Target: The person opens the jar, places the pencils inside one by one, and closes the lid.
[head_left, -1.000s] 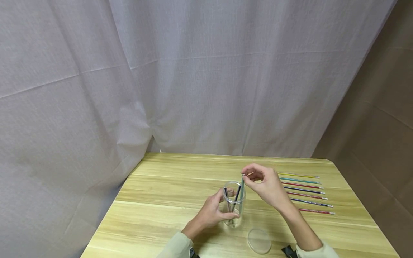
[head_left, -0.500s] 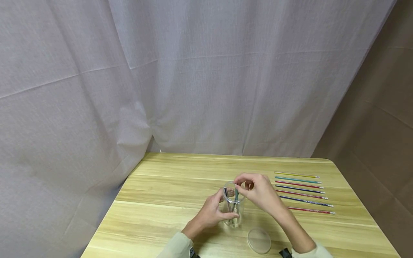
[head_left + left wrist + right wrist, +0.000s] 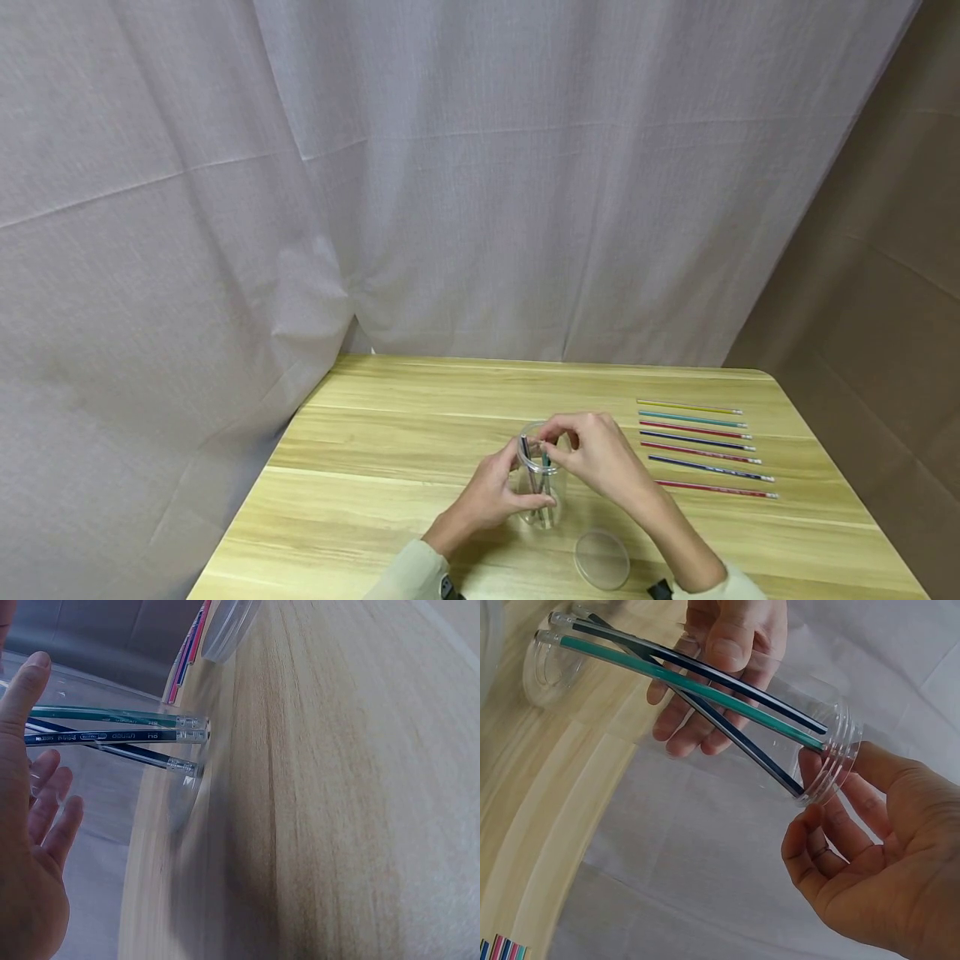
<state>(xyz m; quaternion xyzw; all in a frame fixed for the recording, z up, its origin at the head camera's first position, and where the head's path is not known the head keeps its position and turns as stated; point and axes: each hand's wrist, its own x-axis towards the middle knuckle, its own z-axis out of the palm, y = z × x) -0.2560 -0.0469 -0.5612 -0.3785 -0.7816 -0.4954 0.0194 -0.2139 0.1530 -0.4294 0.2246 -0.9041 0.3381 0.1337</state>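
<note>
A clear plastic jar (image 3: 546, 518) stands on the wooden table, and my left hand (image 3: 495, 492) grips its side with the thumb in front. Inside lean two dark blue pencils (image 3: 705, 673) and a green pencil (image 3: 705, 696), crossing one another. Their eraser ends touch down at the jar's bottom, as the left wrist view shows. At the jar's mouth, my right hand (image 3: 600, 458) pinches the top end of the green pencil between thumb and forefinger. The tips of that pinch are partly hidden behind the rim.
A round clear lid (image 3: 602, 560) lies flat in front of the jar, to its right. On the right side of the table several pencils (image 3: 697, 437) in yellow, green, red and blue lie in a row. A grey curtain (image 3: 480, 208) hangs behind the table.
My right hand has moved left and down, lowering the green pencil into the jar until its top sits about level with the rim. The left hand and jar have stayed put.
</note>
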